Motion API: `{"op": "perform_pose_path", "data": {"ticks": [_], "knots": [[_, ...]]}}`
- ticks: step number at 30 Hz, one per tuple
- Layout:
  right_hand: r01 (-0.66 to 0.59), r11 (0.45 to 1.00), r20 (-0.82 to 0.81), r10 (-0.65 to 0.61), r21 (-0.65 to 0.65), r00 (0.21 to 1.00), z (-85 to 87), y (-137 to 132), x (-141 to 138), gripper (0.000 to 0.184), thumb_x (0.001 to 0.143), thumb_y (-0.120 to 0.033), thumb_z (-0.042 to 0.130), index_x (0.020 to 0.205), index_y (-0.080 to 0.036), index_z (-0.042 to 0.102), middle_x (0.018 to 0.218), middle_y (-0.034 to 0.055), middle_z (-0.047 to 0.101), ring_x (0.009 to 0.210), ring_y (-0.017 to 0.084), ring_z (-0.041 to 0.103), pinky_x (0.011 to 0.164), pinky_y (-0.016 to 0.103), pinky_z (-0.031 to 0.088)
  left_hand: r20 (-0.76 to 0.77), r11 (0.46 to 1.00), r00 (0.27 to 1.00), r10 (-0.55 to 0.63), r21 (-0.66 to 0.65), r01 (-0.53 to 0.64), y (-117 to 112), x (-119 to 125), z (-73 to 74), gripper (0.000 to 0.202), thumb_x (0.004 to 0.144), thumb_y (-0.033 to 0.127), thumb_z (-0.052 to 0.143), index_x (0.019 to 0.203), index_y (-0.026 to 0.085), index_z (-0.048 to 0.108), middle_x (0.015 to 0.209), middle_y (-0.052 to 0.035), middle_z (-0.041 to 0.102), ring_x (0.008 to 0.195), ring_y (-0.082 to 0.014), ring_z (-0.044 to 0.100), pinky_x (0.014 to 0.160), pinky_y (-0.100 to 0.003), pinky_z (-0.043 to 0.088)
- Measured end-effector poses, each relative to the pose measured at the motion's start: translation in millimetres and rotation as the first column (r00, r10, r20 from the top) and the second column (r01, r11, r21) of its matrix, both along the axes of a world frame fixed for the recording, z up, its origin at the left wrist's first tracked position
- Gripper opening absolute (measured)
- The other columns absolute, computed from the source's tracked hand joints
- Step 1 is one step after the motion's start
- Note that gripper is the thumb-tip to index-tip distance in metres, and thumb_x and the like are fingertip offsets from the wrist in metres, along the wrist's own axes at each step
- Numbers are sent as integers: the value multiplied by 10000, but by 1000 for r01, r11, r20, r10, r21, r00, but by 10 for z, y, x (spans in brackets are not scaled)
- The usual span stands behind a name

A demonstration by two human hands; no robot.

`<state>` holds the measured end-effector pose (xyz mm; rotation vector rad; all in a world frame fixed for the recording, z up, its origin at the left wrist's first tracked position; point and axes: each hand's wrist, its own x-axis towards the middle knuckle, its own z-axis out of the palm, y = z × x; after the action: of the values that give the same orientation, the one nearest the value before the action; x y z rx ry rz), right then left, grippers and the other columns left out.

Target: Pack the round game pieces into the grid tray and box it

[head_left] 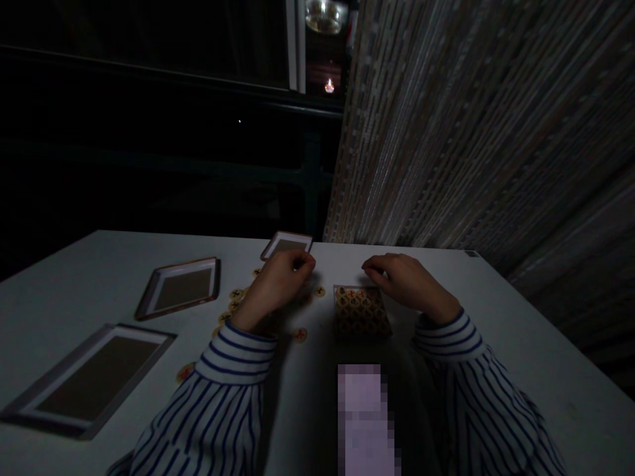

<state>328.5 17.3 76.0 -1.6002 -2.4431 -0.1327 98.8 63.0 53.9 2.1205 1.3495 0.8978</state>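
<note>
Round Chinese chess pieces (237,294) with red or black characters lie loose on the white table, several of them partly hidden under my left forearm. My left hand (278,284) hovers above these pieces with thumb and forefinger pinched together. Whether a piece sits in that pinch cannot be made out. A small open box (361,312) holds several rows of pieces, its near part in shadow. Beyond the box's right side is my right hand (409,281), fingers curled together and pointing left, with nothing visible at the tips. One lone piece (320,291) lies between my left hand and the box.
Three shallow framed trays, one near left (94,383), one mid left (181,289) and one at the back (288,244), rest on the white table (520,330). A pixelated bright rectangle (364,423) is close to me. String curtains (421,132) hang beyond the back edge. The light is dim.
</note>
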Motion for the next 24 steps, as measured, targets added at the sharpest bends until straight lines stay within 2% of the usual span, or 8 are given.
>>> {"op": "perform_pose_path", "data": {"ticks": [4,24], "knots": [[11,1000,-14,-11,-5,1000,21,-12,9,275,879,-278,371,968,-205,621,944,37,668,853,164,599,734,250,396,25,999,1000,-1,-46,2,7,-10,-5,287,761,367,459,817,145,632,781,-37,672,708,-174,609,641,-264,442],[16,1000,-13,-16,19,1000,42,-17,-22,263,872,-271,385,946,-202,628,913,42,670,827,158,599,715,248,387,25,999,999,27,-24,-26,39,-51,-25,277,749,370,480,833,163,643,813,-25,677,742,-170,609,658,-253,439]]}}
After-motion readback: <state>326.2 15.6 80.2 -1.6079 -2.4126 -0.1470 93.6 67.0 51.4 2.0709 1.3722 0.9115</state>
